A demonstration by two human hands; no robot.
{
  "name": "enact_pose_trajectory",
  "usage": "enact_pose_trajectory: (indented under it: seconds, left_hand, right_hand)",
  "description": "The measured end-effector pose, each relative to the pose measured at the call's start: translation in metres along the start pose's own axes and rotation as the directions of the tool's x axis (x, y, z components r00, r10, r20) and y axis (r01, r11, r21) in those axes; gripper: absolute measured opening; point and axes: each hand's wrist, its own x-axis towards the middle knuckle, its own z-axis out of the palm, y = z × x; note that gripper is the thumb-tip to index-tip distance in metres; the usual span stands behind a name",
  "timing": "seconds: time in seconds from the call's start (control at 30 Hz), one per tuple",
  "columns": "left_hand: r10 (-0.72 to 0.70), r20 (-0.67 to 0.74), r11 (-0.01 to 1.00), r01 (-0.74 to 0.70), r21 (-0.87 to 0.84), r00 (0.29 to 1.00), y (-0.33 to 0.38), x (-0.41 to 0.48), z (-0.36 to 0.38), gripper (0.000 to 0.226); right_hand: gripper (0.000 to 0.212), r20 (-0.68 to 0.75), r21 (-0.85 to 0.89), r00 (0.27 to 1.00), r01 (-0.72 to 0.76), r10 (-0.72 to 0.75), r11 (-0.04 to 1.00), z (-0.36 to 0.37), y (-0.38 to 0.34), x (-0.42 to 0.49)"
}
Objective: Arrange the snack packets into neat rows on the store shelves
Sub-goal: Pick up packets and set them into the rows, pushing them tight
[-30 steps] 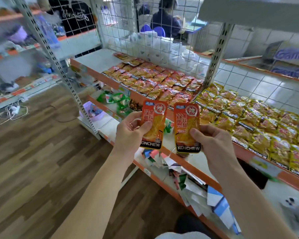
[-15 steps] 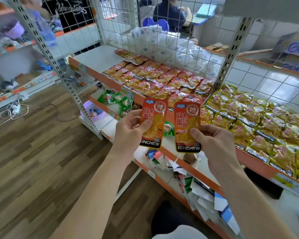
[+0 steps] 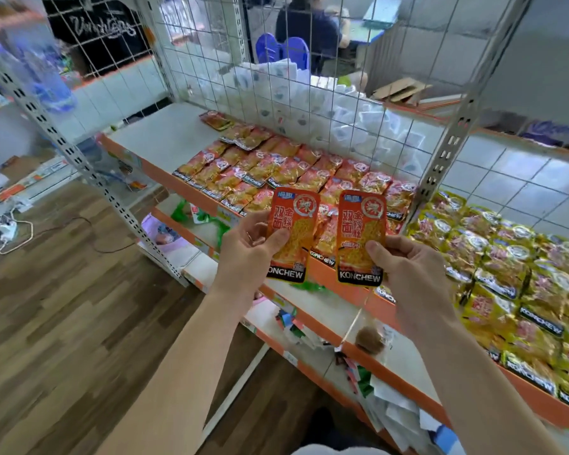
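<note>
Shop aisle, wood-plank floor [image 3: 63,316]; orange-edged shelf [image 3: 165,139] carries rows of red packets [image 3: 276,172], yellow packets [image 3: 513,264] alongside. Left hand [image 3: 247,254] pinches orange KONCHEW packet [image 3: 291,234], right hand [image 3: 411,270] pinches second packet [image 3: 360,238], both upright above shelf edge.

This is a small shop. Retail racking fills the view: grey slotted uprights [image 3: 454,149] carry white shelves [image 3: 165,136] with orange front edges, and small labels [image 3: 226,214] are stuck along those edges. On the upper shelf, many identical orange packets [image 3: 286,172] printed KONCHEW lie in overlapping rows. A block of yellow packets [image 3: 513,264] of the same brand lies just beside them, past the upright. A wire grid panel [image 3: 270,70] backs the shelf, and white wrapped packs [image 3: 312,103] are stacked behind it. Lower shelves [image 3: 312,310] hold other small packaged goods. Another rack [image 3: 23,188] with orange edges stands at the left, across the wood-pattern floor [image 3: 63,316].
</note>
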Motion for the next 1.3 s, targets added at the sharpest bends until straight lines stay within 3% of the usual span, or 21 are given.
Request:
enact_pose_trajectory:
  seconds: [0.13,0.3,0.57,0.7,1.03,1.3]
  left_hand:
    - [-0.016,-0.009,1.0,0.016,0.013,1.0,0.0,0.021,-0.003,0.026]
    - [-0.014,0.009,0.999,0.013,0.049,1.0,-0.005,0.042,-0.002,0.028]
    - [-0.038,0.155,0.998,0.029,0.06,0.987,-0.01,0.083,0.005,0.028]
    - [-0.053,0.27,0.997,0.035,0.071,0.961,-0.006,0.106,0.002,0.027]
    - [-0.021,0.437,0.994,-0.027,0.104,0.899,0.001,0.167,-0.045,0.026]
    - [-0.033,0.518,0.998,-0.003,0.068,0.855,-0.001,0.183,-0.076,0.022]
  right_hand:
    - [0.003,-0.087,-0.046,0.992,0.088,-0.092,0.995,0.016,-0.006,0.012]
    - [0.006,-0.11,-0.048,0.992,0.063,-0.068,0.997,0.028,-0.008,0.025]
    - [0.02,-0.307,-0.127,0.931,0.167,-0.199,0.978,0.043,-0.003,0.027]
    - [0.015,-0.434,-0.144,0.884,0.12,-0.171,0.982,0.06,0.003,0.03]
    - [0.019,-0.6,-0.055,0.795,0.07,-0.089,0.996,0.139,0.019,0.031]
    - [0.01,-0.629,0.029,0.776,0.066,-0.033,0.997,0.186,0.034,0.017]
